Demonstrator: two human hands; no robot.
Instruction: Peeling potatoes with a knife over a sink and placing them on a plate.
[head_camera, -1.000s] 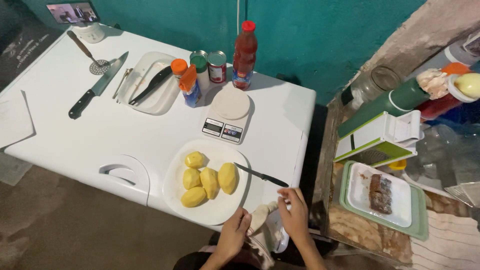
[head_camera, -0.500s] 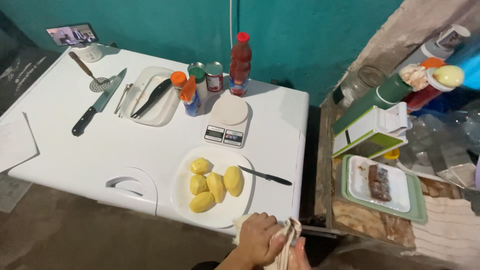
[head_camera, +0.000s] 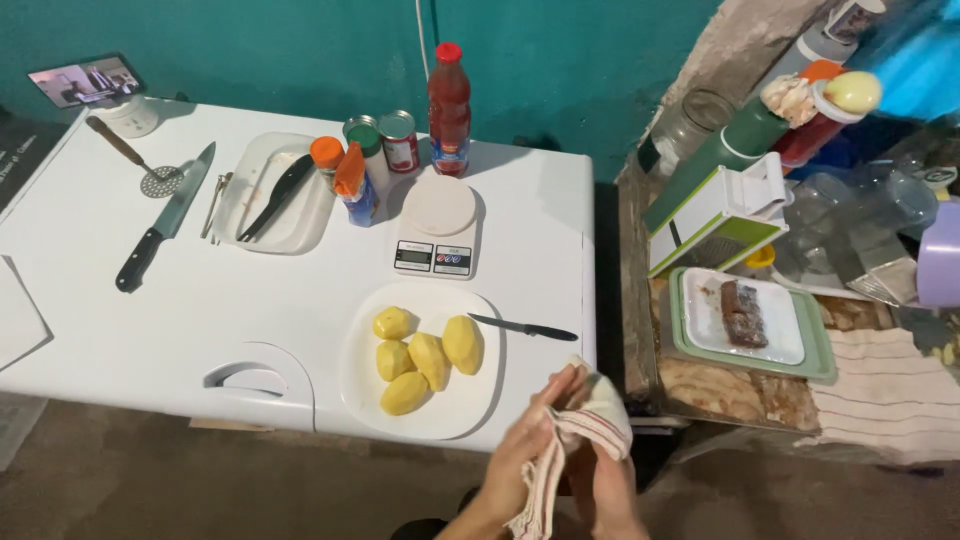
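Both my hands are at the bottom edge of the head view, wrapped in a white cloth with red stripes (head_camera: 590, 415). My left hand (head_camera: 528, 445) presses the cloth from the left, and my right hand (head_camera: 603, 478) is mostly covered by it. They hover just off the front right corner of the white table (head_camera: 130, 330). Close by, to the upper left, a white plate (head_camera: 460, 400) holds several peeled yellow potatoes (head_camera: 430, 355). A small black-handled knife (head_camera: 525, 327) lies by the plate's right rim.
A white kitchen scale (head_camera: 437, 225), a red bottle (head_camera: 449, 98), cans and an orange bottle stand at the back. A tray with a dark utensil (head_camera: 275, 195), a large knife (head_camera: 165, 218) and a skimmer lie left. Right, a rough counter holds a grater (head_camera: 715, 220) and a green tray (head_camera: 750, 322).
My hands have come together around the striped cloth and rub it, rising a little in view. The camera has shifted closer to the table.
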